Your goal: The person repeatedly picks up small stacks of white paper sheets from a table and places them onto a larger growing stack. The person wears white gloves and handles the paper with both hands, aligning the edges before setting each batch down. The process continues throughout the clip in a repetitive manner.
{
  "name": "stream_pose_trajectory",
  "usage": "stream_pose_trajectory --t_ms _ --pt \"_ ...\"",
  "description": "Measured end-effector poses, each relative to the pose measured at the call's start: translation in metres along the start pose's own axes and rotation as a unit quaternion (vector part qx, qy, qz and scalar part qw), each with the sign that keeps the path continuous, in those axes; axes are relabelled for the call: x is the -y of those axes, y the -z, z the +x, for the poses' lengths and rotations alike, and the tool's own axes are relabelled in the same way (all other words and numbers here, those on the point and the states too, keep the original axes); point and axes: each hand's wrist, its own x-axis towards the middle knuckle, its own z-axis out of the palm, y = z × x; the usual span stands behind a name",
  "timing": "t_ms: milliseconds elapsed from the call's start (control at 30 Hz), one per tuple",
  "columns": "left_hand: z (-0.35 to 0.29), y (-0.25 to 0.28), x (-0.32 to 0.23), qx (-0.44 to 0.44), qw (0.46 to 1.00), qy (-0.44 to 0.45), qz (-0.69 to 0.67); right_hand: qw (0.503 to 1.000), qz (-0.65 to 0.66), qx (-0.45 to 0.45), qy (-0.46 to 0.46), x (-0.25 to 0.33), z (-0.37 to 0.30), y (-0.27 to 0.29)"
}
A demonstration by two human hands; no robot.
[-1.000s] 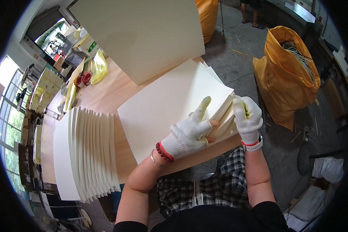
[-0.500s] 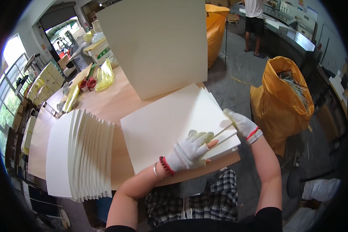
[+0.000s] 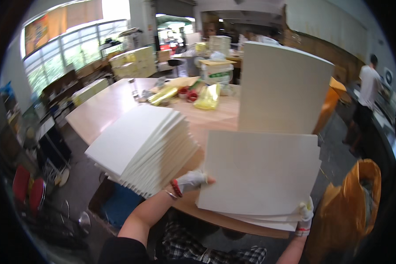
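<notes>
1. The flat stack of white sheets [image 3: 259,171], the landmark here, lies at the near edge of the wooden tabletop [image 3: 105,103]. Its near side is uneven: lower sheets jut out past the top one at the near right corner.
2. The left gloved hand [image 3: 191,180] is at the stack's left edge, fingers reaching to the top sheet; motion blur hides the fingertips, so I cannot tell whether they pinch it or just touch.
3. The right gloved hand [image 3: 306,215] is closed on the stack's near right corner; how many sheets it pinches I cannot tell.
4. Left of the stack, a narrow strip of wood separates it from a fanned stack of white sheets [image 3: 145,145], whose stepped edges face the person and overhang the tabletop.
5. Just behind the stack, a tall pale panel [image 3: 284,88] stands upright and limits room that way. Behind and to the left, wood shows as far as the yellow plastic packet [image 3: 208,97] and red rolls [image 3: 188,94].
6. Right of the stack, grey floor [image 3: 332,152] shows, with an orange sack [image 3: 339,211] nearest the right hand.
7. Half a second ago the left hand lay on top of the stack; now it is at the left edge. The right hand, then farther up the right edge, is now at the near corner. The view has turned left and upward.
</notes>
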Motion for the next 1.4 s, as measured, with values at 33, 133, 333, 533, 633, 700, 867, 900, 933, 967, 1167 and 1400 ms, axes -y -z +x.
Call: stream_pose_trajectory --t_ms 33,133,333,533,633,700,867,900,933,967,1167,1400 --pt "-0.012 -0.008 0.006 0.054 0.994 0.011 -0.091 1.0 0.002 0.011 -0.008 0.003 0.005 -0.004" --pt "-0.045 -0.022 0.025 0.092 0.979 -0.098 -0.151 0.994 -0.026 0.09 -0.057 0.003 0.019 0.009" --pt "-0.14 -0.029 -0.002 -0.103 0.953 -0.106 -0.263 0.984 -0.08 0.022 -0.157 0.064 0.021 -0.05" --pt "-0.227 0.026 -0.028 -0.305 0.908 -0.255 -0.134 0.98 -0.048 0.018 -0.193 0.047 0.02 -0.041" --pt "-0.241 0.068 -0.043 -0.321 0.834 -0.357 -0.271 0.971 0.046 0.036 -0.233 0.038 0.022 -0.034" --pt "-0.249 0.102 -0.05 -0.329 0.838 -0.387 -0.202 0.973 0.048 0.041 -0.224 0.038 0.022 -0.034" --pt "-0.238 0.151 -0.063 -0.367 0.811 -0.371 -0.263 0.939 0.14 -0.016 -0.313 0.026 0.026 -0.02" --pt "-0.237 0.163 -0.058 -0.385 0.811 -0.346 -0.272 0.955 0.099 0.008 -0.279 0.027 0.026 -0.02" --pt "-0.235 0.174 -0.053 -0.402 0.811 -0.321 -0.28 0.967 0.059 0.033 -0.245 0.028 0.025 -0.023" --pt "-0.232 0.175 -0.05 -0.419 0.824 -0.308 -0.226 0.976 0.017 0.053 -0.211 0.032 0.021 -0.025" --pt "-0.232 0.18 -0.055 -0.428 0.817 -0.252 -0.293 0.91 0.185 0.05 -0.367 0.006 0.037 0.01" --pt "-0.249 0.11 -0.005 -0.423 0.744 -0.507 -0.102 0.979 -0.114 -0.147 -0.082 0.047 -0.017 -0.04"
